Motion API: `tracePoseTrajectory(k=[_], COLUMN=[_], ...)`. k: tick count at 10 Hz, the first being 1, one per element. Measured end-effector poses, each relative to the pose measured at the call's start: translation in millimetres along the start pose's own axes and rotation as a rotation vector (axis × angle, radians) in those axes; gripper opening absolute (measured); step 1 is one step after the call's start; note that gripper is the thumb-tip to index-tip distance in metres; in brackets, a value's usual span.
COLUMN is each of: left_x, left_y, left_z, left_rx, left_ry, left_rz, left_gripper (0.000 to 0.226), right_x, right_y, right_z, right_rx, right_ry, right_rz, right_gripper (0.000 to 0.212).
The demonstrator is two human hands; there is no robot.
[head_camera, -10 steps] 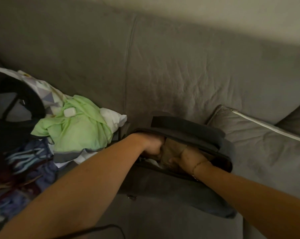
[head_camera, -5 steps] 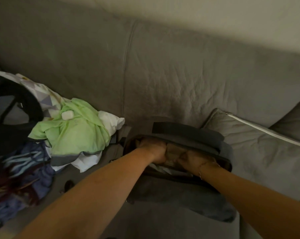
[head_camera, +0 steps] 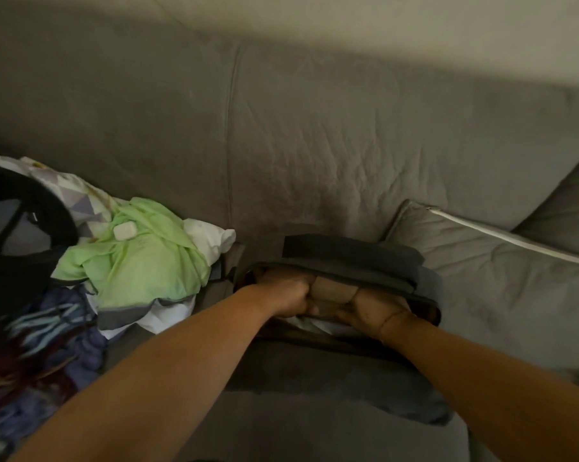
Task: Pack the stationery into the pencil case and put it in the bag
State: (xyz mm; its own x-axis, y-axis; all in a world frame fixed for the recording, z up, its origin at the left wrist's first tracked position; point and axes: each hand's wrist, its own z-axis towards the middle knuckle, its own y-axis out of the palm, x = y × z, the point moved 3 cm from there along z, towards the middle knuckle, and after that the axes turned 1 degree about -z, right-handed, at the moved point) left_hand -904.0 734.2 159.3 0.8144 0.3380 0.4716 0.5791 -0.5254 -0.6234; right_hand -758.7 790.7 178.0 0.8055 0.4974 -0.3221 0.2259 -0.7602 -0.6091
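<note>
A dark grey bag (head_camera: 364,378) lies on the sofa seat with its top mouth held wide. Inside the mouth sits a tan pencil case (head_camera: 335,287), only its upper side showing. My left hand (head_camera: 286,293) grips the case's left end, fingers curled around it. My right hand (head_camera: 371,308) grips its right end, with a thin band at the wrist. Both hands are sunk into the bag's mouth. Something white shows under the case inside the bag. No loose stationery is visible.
A pile of clothes lies to the left: a light green garment (head_camera: 138,261) with a small white object (head_camera: 124,230) on it, patterned fabric, and a black cap (head_camera: 21,228). A grey cushion (head_camera: 501,281) with white piping sits right of the bag. The sofa back (head_camera: 314,145) rises behind.
Both hands have pushed the tan case a little deeper into the bag and shifted slightly away from me. The view has tilted a little.
</note>
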Motion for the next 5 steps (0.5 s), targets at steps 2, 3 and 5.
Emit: tracePoseTrajectory(k=[2, 3, 5], left_x=[3, 4, -38], left_y=[-8, -30, -45], left_z=[-10, -52, -188], left_rx=[0.005, 0.037, 0.558], left_ry=[0.006, 0.145, -0.027], left_rz=[0.018, 0.095, -0.464], left_gripper=[0.032, 0.036, 0.023], right_x=[8, 17, 79], right_y=[1, -11, -29], right_z=[8, -21, -162], right_rx=[0.092, 0.148, 0.530], right_ry=[0.073, -0.035, -0.130], right_rz=[-0.013, 0.067, 0.391], right_gripper=[0.046, 0.043, 0.033])
